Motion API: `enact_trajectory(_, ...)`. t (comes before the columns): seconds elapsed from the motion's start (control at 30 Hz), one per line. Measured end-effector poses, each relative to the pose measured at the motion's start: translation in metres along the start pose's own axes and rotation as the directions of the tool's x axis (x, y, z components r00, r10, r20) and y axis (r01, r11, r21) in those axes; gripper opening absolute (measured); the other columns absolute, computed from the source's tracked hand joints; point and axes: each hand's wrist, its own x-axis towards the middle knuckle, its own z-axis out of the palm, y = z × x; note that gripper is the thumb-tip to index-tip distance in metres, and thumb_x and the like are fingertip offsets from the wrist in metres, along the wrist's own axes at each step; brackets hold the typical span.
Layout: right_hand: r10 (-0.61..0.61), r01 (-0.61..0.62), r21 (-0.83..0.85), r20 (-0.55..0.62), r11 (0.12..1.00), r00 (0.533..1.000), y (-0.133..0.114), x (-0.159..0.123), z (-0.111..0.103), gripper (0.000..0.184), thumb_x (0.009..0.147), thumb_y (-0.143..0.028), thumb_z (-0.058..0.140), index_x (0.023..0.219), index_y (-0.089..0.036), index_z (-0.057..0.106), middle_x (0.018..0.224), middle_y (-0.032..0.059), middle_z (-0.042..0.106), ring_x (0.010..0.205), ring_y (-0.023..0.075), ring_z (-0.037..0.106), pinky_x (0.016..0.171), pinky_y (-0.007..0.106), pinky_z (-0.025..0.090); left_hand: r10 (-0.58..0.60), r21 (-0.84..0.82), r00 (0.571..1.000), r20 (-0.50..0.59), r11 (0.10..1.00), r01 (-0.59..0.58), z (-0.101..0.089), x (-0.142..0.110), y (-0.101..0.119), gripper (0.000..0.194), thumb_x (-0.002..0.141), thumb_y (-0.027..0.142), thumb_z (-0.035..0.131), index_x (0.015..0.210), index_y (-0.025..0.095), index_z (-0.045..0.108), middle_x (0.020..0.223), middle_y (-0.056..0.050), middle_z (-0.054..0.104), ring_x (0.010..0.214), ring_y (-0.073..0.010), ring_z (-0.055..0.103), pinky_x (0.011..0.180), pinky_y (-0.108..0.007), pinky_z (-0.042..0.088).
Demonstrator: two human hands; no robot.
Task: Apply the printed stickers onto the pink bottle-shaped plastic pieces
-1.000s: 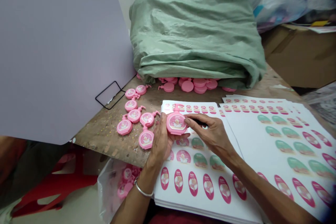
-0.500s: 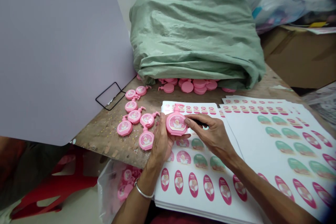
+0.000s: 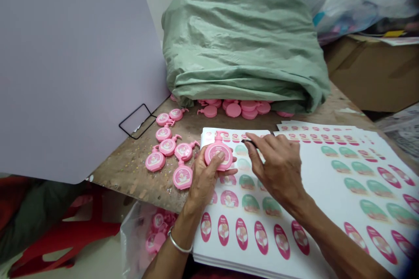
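Note:
My left hand [image 3: 203,176] is closed round a small pink toy pump bottle [image 3: 214,150], its thumb pressed on the label at the front. To the right, my right hand [image 3: 278,163] pinches a thin black tool [image 3: 249,142], its tip pointing at the bottle but apart from it. Both hands are over a stack of sticker sheets [image 3: 235,253] printed with pink ovals, green half-rounds and small labels. Left of my left hand, several labelled pink bottles [image 3: 182,177] lie on the wooden table [image 3: 131,174].
A large green fabric sack [image 3: 242,43] stands at the back, with plain pink bottles [image 3: 233,110] under its front edge. More sticker sheets [image 3: 314,174] lie to the right. A clear bag of pink pieces [image 3: 131,235] is below the table edge. A cardboard box [image 3: 369,69] stands back right.
My right hand has drawn back from the bottle to the right with the black tool. My left thumb has moved onto the bottle's label.

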Motion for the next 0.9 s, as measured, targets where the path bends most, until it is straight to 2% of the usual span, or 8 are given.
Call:
enact_trajectory(0.1,0.101,-0.115,0.285,0.061,0.952,0.993,-0.002,0.0,0.011,0.053,0.085,-0.053,0.059,0.129,-0.022,0.055,0.112,0.0122,0.066,0.097,0.0273,0.062,0.086,0.042,0.046,0.009,0.069,0.996,-0.094,0.998,-0.003,0.0,-0.004,-0.006,0.041,0.08,0.044,0.068,0.109,0.017,0.061,0.111,-0.013,0.067,0.116,-0.0332,0.06,0.087,-0.041,0.056)
enact_trajectory(0.2,0.17,-0.25,0.471,0.206,0.846,0.964,-0.002,-0.002,0.033,0.075,0.072,-0.064,0.068,0.131,-0.021,0.049,0.126,0.0141,0.061,0.105,0.028,0.062,0.087,0.041,0.05,0.099,0.219,0.964,-0.246,0.975,-0.044,-0.004,-0.011,-0.013,0.03,0.079,0.039,0.07,0.103,0.02,0.067,0.124,-0.012,0.063,0.133,-0.0303,0.045,0.102,-0.035,0.045)
enact_trajectory(0.33,0.26,-0.318,0.439,0.187,0.841,0.947,0.013,0.0,0.049,0.071,0.072,-0.063,0.069,0.125,-0.02,0.053,0.122,0.0152,0.062,0.106,0.0297,0.061,0.091,0.046,0.049,0.257,0.462,0.938,-0.235,0.878,-0.125,-0.021,-0.016,-0.013,0.021,0.085,0.04,0.062,0.093,0.021,0.067,0.095,-0.008,0.068,0.1,-0.026,0.062,0.088,-0.032,0.048)
enact_trajectory(0.4,0.282,-0.332,0.409,0.179,0.85,0.943,0.022,0.0,0.049,0.063,0.076,-0.061,0.066,0.123,-0.021,0.055,0.121,0.0141,0.063,0.104,0.029,0.061,0.09,0.046,0.049,0.364,0.622,0.899,-0.243,0.77,-0.144,-0.033,-0.012,-0.011,0.023,0.086,0.043,0.06,0.096,0.022,0.066,0.091,-0.006,0.067,0.09,-0.0245,0.062,0.085,-0.033,0.047)
enact_trajectory(0.53,0.174,-0.225,0.329,0.176,0.917,0.969,0.03,0.001,0.047,0.043,0.085,-0.052,0.058,0.114,-0.021,0.061,0.109,0.0111,0.067,0.095,0.0255,0.061,0.085,0.041,0.049,0.571,0.892,0.812,-0.121,0.422,-0.164,-0.064,0.009,-0.014,0.03,0.089,0.04,0.055,0.111,0.022,0.064,0.114,-0.013,0.067,0.108,-0.0308,0.057,0.097,-0.041,0.037)
enact_trajectory(0.63,0.078,-0.125,0.234,0.199,0.964,0.977,0.037,0.016,0.055,0.037,0.089,-0.046,0.054,0.112,-0.019,0.062,0.107,0.0102,0.068,0.096,0.0243,0.06,0.089,0.039,0.046,0.629,0.979,0.776,-0.043,0.183,-0.094,-0.092,0.027,-0.015,0.033,0.09,0.035,0.053,0.115,0.016,0.064,0.118,-0.019,0.066,0.11,-0.0361,0.056,0.099,-0.05,0.032)
enact_trajectory(0.73,0.154,-0.158,-0.008,0.269,0.987,0.951,0.055,0.051,0.069,0.035,0.089,-0.042,0.055,0.115,-0.02,0.061,0.109,0.0091,0.068,0.101,0.0247,0.06,0.09,0.036,0.044,0.664,0.999,0.747,0.027,-0.041,0.0,-0.119,0.042,-0.006,0.035,0.092,0.032,0.049,0.115,0.01,0.063,0.112,-0.021,0.067,0.103,-0.0371,0.058,0.093,-0.052,0.036)
enact_trajectory(0.9,0.327,-0.283,-0.22,0.2,0.934,0.924,0.083,0.11,0.101,0.052,0.082,-0.05,0.062,0.118,-0.013,0.059,0.103,0.0195,0.068,0.101,0.0355,0.062,0.079,0.041,0.044,0.806,0.981,0.578,0.129,-0.189,0.044,-0.128,0.046,0.013,0.037,0.091,0.032,0.052,0.119,0.009,0.06,0.122,-0.022,0.06,0.113,-0.0377,0.053,0.092,-0.052,0.042)
